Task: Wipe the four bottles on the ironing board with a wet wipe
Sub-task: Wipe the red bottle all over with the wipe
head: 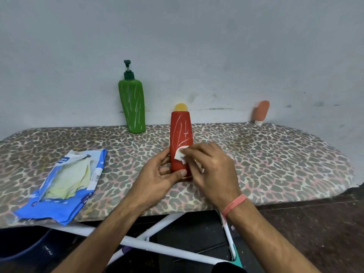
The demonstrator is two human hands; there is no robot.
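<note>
Left hand [160,172] grips the lower part of the upright red plastic bottle with yellow cap [181,134], standing on the leopard-print ironing board [275,160]. Right hand [211,166] pinches a small white wet wipe [180,154], pressed on the bottle's front. Green pump bottle [133,107] beyond the left hand, near the wall. Small peach tube [261,112] far right of the right hand. Blue wipe packet [65,184] left of the left hand.

red bottle [181,134] upright, chalk-streaked | white wet wipe [180,154] pressed on its front | ironing board [275,154] leopard-print
</note>
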